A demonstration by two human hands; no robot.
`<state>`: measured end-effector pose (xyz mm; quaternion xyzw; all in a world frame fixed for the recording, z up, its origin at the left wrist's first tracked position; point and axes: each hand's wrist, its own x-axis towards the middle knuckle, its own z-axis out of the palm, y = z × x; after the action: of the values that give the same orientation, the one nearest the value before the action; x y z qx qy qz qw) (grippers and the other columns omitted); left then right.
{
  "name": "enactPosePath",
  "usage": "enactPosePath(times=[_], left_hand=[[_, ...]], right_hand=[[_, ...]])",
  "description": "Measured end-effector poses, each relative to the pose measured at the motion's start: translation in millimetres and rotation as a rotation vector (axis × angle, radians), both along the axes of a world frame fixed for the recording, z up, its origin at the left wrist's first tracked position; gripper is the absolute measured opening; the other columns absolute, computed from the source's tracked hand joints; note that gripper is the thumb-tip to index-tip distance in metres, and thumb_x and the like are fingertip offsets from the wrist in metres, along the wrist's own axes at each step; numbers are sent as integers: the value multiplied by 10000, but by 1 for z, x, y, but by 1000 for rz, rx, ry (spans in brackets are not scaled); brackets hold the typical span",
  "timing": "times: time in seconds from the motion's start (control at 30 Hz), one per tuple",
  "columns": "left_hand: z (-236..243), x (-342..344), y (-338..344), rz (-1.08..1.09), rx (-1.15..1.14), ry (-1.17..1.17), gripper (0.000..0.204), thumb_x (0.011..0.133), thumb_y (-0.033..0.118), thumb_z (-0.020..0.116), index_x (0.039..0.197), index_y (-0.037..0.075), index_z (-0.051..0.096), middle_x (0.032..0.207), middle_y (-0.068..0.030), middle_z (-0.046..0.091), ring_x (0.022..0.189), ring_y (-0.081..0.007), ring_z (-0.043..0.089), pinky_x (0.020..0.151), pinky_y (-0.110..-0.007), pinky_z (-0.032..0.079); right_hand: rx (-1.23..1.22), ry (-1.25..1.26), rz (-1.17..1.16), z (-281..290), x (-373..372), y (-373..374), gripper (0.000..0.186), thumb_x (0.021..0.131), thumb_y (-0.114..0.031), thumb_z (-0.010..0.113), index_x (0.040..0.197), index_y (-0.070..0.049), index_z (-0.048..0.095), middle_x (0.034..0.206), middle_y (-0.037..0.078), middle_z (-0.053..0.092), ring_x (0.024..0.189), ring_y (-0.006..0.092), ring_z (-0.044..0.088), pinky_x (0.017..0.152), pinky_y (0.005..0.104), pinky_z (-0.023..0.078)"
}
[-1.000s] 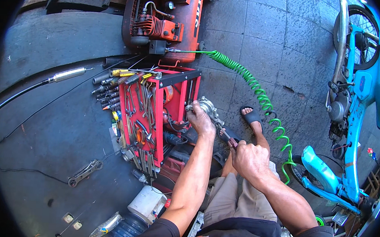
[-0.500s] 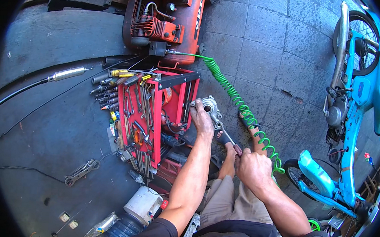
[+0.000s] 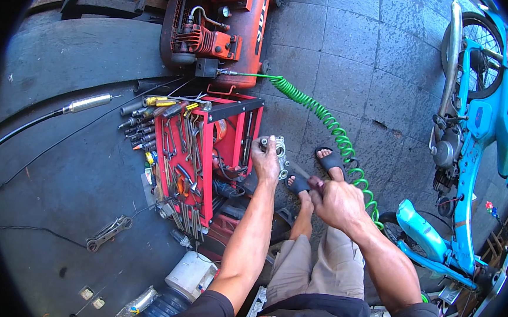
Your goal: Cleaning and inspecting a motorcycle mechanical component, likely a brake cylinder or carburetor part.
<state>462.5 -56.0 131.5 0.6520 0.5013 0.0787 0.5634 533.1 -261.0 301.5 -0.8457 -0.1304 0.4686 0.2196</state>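
Note:
My left hand (image 3: 265, 163) grips a silver metal engine cover (image 3: 281, 150) with round openings and bolt lugs, its fingers wrapped round the left side. To the right, my right hand (image 3: 340, 206) is closed on a screwdriver (image 3: 316, 184) with a dark red handle. The shaft points up and left toward the cover and is blurred by motion. Whether its tip touches the cover I cannot tell.
A red tool trolley (image 3: 207, 173) loaded with wrenches, sockets and screwdrivers stands at my left. Beyond it is an orange air compressor (image 3: 252, 34). From it, a green coiled hose (image 3: 311, 103) runs down past my right side. A turquoise motorcycle (image 3: 472, 156) stands at the right.
The engine cover has turned in my left hand and its face is angled differently. My right hand has shifted slightly up and left with the screwdriver, whose shaft is now smeared.

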Motion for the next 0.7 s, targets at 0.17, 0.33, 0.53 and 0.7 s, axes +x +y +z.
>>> enactPosePath(times=[0.17,0.33,0.53,0.7], left_hand=[[2,-5,1,19,15,34,258,959,207,742,957,41,544,804,2,554,686,-101,514,616,-293,442],[4,-8,9,-19,-10,191,265,956,209,712,897,33,522,748,-23,526,684,-130,508,626,-324,449],[3,-10,12,-162,202,221,308,964,225,704,906,20,481,759,-61,506,690,-182,499,657,-376,457],[11,-9,11,-186,144,187,335,964,251,714,949,23,468,778,-68,511,697,-183,504,663,-380,462]], right_hand=[[33,21,22,-15,0,-4,406,941,-382,636,894,-1,769,790,268,722,784,437,733,795,512,587],[27,62,35,-24,-7,-5,406,929,-391,648,934,-2,765,835,274,728,830,454,728,800,531,578],[16,91,-20,-31,-10,2,428,929,-391,650,901,21,763,812,294,715,808,465,722,784,533,574],[57,79,-35,-36,-7,8,464,929,-394,648,852,51,753,795,309,707,802,470,720,806,533,569]])
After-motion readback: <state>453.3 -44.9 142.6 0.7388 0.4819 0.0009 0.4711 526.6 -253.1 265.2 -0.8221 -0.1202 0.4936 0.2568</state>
